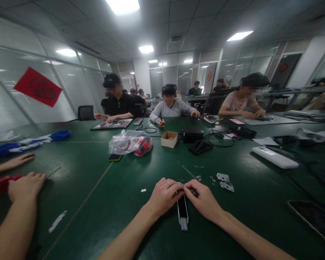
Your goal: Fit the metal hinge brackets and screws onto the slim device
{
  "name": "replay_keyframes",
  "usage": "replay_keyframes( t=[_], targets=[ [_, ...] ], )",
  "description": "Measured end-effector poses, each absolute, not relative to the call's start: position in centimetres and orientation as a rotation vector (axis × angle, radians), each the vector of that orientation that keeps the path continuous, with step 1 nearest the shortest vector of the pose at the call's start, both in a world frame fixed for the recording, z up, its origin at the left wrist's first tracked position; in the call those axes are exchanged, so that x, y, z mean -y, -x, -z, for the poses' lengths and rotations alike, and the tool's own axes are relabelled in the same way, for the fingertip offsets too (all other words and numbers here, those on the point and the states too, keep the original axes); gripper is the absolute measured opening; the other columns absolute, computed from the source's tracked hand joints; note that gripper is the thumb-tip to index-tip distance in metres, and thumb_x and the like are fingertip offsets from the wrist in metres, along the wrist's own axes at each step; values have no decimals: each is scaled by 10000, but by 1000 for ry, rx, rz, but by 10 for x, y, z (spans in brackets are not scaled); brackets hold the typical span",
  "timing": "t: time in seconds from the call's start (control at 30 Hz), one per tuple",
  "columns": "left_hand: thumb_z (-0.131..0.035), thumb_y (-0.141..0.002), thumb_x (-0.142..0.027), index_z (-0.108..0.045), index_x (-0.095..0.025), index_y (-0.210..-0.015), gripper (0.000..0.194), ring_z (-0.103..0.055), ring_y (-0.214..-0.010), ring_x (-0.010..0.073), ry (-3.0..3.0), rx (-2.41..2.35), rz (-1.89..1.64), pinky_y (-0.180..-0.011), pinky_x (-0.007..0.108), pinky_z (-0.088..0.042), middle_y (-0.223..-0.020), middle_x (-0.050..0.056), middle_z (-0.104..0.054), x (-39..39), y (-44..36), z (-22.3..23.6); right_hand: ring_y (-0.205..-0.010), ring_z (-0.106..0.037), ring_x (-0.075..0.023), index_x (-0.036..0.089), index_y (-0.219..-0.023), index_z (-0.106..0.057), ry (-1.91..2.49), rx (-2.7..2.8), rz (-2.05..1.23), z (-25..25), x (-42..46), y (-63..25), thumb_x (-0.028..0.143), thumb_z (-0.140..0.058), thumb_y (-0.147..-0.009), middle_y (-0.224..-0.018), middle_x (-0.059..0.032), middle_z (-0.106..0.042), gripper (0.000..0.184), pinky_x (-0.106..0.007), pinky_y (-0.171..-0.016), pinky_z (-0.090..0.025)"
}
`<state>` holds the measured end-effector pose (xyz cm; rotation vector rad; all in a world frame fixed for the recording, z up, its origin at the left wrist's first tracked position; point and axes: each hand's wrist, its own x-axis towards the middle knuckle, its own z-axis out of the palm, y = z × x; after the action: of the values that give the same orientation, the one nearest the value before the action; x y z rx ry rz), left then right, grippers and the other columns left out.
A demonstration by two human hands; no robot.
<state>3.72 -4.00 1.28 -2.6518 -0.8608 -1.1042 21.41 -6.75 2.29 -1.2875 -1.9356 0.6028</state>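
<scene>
A slim black object with a silver frame (182, 209) lies lengthwise on the green table in front of me, its grey end block toward me. My left hand (162, 195) is closed on its far end, with a ring on one finger. At that same end, the fingertips of my right hand (202, 198) are pinched together and touch or nearly touch the left ones. Whatever is between the right fingertips is hidden. Just beyond my right hand lie several small metal nuts or rings (198, 178) and flat metal brackets (225, 182).
At left, a co-worker's hand (27, 184) is beside a red tool (0, 186). Farther off are a plastic bag with red items (131, 142), a small box (169, 139), and a black box (192, 135). A white device (274, 157), cables and a phone (312, 220) lie right.
</scene>
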Motion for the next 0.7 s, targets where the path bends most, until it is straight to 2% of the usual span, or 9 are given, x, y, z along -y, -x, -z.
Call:
replay_keyframes(
  t=[0.43,0.57,0.7],
  targets=[
    [-502,-897,-257,-636,-200,-888,147,-603,-705,116,2660,968,1114,-645,255,-403,-801,19,-675,40,-36,-11,-786,-564,-177,189,-834,-623,1261,1957,-572,-25,68,-216,273,-453,-864,-846,-50,-626,193,-311,-712,-463],
    [-473,-902,-222,-631,-201,-896,160,-596,-767,136,2666,1124,1072,-695,263,-413,-844,25,-666,35,-28,-14,-846,-564,-189,190,-875,-634,1289,1928,-498,-22,61,-223,265,-436,-868,-886,-57,-634,212,-333,-758,-459],
    [-478,-884,-205,-629,-194,-883,152,-590,-754,145,2624,1357,997,-694,261,-430,-865,30,-657,27,-20,-15,-826,-562,-194,185,-918,-635,1375,1877,-458,-18,53,-231,273,-426,-864,-899,-65,-628,233,-340,-718,-470]
  ],
)
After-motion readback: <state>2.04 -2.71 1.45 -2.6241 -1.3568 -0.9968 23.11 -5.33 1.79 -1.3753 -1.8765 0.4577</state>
